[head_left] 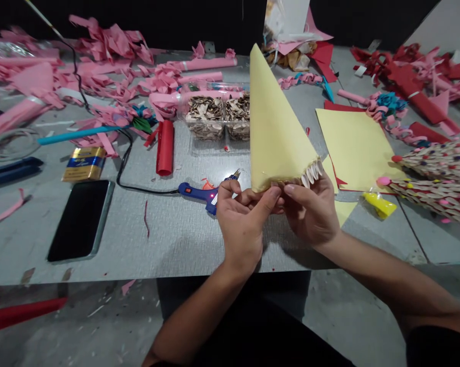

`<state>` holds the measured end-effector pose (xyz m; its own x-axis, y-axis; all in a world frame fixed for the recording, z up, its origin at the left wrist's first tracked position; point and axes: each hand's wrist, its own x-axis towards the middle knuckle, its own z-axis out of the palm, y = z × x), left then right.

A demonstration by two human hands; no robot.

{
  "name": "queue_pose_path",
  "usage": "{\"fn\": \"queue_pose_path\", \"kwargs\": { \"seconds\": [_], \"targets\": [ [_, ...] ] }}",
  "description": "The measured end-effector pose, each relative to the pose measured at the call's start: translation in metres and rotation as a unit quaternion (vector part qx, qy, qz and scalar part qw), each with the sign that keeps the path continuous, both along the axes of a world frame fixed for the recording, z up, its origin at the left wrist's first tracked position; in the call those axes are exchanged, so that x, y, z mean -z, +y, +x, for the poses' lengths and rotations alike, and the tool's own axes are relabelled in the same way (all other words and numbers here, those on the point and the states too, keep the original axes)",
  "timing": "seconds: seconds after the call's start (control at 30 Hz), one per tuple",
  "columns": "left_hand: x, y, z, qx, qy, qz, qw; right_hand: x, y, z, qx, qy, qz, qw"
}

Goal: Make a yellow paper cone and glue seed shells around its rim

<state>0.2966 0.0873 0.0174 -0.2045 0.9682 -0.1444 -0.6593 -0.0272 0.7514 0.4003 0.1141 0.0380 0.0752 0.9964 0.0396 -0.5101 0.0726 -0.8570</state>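
We see left hand (240, 229) and right hand (314, 214) together, pinching the rim of yellow cone (274, 132) above table (184, 239), probably keeping that edge workable; glue gun (198, 192) lies beside left hand, likely for reach.

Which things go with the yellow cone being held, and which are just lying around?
Probably for the job:
yellow cone, in left hand and right hand
glue gun, light on
pale flakes, like the cone's

Probably just lying about:
phone
gold-and-blue box

Yellow cone (276, 127) in both hands (239, 227)
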Motion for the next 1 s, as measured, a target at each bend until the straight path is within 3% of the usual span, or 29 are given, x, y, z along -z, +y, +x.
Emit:
{"fn": "queue_pose_path", "kwargs": {
  "seconds": [0.37, 0.6, 0.77, 0.87, 0.93, 1.0],
  "targets": [
    [0.002, 0.002, 0.001, 0.011, -0.009, -0.01, 1.0, 0.007, 0.0, 0.003, -0.024, 0.019, -0.032, 0.999],
    [0.001, -0.003, 0.003, 0.028, -0.01, 0.0, 1.0, 0.005, 0.013, 0.005, 0.015, 0.034, -0.024, 0.999],
    [-0.01, -0.021, -0.026, 0.047, 0.051, -0.007, 0.998, 0.001, 0.022, 0.011, 0.02, 0.065, -0.034, 0.997],
    [-0.025, 0.008, -0.063, -0.001, 0.174, 0.124, 0.977, 0.0, 0.029, 0.019, 0.036, 0.062, -0.027, 0.997],
    [-0.036, 0.05, -0.089, -0.058, 0.3, 0.244, 0.92, 0.0, 0.035, 0.025, 0.045, 0.061, -0.017, 0.997],
    [-0.045, 0.102, -0.11, -0.049, 0.446, 0.292, 0.845, -0.001, 0.039, 0.029, 0.048, 0.066, -0.006, 0.997]
  ]
}}
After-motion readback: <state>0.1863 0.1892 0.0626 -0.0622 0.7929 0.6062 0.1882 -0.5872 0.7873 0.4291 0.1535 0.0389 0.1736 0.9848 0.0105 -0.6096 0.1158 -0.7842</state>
